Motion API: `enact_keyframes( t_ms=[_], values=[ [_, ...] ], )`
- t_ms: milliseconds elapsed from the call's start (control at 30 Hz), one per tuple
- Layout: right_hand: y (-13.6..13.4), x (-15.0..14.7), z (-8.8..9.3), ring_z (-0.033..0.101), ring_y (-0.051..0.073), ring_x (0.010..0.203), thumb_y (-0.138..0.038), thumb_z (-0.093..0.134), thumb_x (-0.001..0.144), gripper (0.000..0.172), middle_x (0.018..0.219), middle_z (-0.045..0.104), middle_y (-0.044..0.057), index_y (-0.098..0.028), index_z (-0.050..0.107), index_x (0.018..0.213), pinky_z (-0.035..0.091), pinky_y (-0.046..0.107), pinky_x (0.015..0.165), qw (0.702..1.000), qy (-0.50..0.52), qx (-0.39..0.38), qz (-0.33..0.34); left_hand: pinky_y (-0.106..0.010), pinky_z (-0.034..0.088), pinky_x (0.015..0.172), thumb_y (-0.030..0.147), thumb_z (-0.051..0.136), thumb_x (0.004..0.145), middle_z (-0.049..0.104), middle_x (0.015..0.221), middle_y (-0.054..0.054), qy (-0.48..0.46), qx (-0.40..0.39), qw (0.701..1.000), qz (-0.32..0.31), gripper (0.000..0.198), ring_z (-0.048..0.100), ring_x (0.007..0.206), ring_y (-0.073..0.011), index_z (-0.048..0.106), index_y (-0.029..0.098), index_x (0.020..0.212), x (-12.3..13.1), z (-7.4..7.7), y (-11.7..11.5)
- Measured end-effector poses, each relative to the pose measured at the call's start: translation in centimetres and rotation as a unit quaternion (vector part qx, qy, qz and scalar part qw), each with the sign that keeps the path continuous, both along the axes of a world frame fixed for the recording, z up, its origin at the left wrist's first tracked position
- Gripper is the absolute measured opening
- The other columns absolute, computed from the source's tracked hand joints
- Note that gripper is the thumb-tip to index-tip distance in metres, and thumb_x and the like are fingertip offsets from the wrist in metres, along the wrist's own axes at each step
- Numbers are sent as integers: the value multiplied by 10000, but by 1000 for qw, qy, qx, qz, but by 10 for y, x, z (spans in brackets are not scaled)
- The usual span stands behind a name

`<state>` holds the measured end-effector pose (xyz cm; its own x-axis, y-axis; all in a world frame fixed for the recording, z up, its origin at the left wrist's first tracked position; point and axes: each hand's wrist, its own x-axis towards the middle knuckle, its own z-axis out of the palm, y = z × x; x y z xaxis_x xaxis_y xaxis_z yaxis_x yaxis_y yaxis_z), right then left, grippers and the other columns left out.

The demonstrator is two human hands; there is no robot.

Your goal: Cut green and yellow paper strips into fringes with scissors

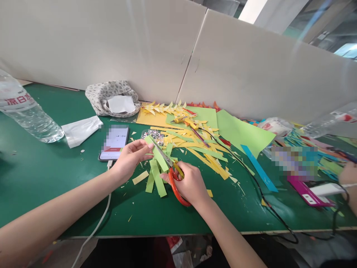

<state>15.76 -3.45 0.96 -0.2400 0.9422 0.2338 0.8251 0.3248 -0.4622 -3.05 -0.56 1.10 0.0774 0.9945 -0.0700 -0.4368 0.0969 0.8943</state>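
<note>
- Left hand (132, 158) pinches one green strip (160, 158), angled between both hands
- Right hand (192, 182) grips one pair of scissors (172, 178), blades over strip
- One lit phone (122, 134), one glue gun (190, 122), two bottles (33, 113)

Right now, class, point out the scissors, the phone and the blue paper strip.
Scissors (170, 163): head view, on the metal near the pivot.
Phone (115, 143): head view, on its lit screen.
Blue paper strip (259, 168): head view, halfway along its length.
</note>
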Motion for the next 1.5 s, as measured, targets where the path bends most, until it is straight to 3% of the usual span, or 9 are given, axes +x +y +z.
enact_keyframes(
  t_ms=[667,1000,1200,1500],
  values=[
    [-2,1,6,340,87,486,-486,578,673,379,573,455,-43,-215,321,610,241,203,472,999,-33,-21,-14,-180,491,642,236,685,703,619,663,20,14,10,999,-34,120,582,601,-62,600,160,666,-1,-3,0],
    [-1,-1,2,322,81,461,-502,569,677,399,517,428,-45,-211,317,572,235,203,458,999,-29,10,-10,-163,488,646,243,690,698,635,691,25,-3,-12,999,-41,119,591,608,-54,604,160,698,-1,-3,0],
    [-1,-1,3,345,77,456,-508,561,688,386,514,439,-44,-208,347,571,241,199,449,999,-39,32,-14,-180,495,655,251,706,675,661,730,17,-16,-20,999,-35,183,607,637,-71,607,186,814,0,-1,0],
    [-1,1,2,360,77,446,-516,548,699,387,510,444,-45,-208,354,568,239,202,444,999,-35,37,-18,-191,511,676,254,705,672,600,697,26,-28,-28,999,-3,142,584,641,-69,635,161,751,0,1,0]
  ],
)
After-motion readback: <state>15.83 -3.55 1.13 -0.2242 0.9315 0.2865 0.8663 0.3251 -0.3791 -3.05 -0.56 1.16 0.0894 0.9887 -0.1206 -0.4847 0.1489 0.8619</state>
